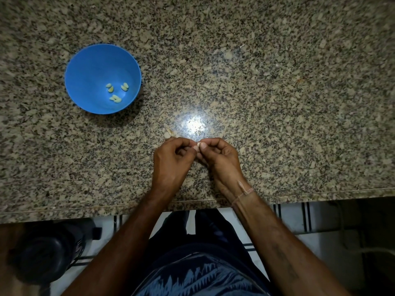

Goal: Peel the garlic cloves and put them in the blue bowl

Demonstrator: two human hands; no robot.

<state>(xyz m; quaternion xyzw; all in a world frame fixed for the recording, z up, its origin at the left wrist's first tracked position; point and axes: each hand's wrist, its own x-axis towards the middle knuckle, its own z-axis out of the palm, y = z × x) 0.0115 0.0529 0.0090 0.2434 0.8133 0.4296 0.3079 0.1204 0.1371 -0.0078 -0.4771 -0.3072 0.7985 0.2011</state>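
Note:
A blue bowl [85,69] stands on the granite counter at the left, with several peeled yellowish garlic cloves [115,98] in its bottom. Near the counter's front edge my left hand [171,161] and my right hand [220,159] meet, fingers curled, and pinch one small pale garlic clove [197,146] between their fingertips. The fingers hide most of that clove. Just beyond my left hand, an unpeeled clove or scrap of skin [167,134] lies on the counter.
The speckled granite counter [277,92] stretches far to the right and back. Its front edge runs across the lower part of the view. A bright light reflection sits just beyond my hands. Below the edge are a dark round object [47,251] and a tiled floor.

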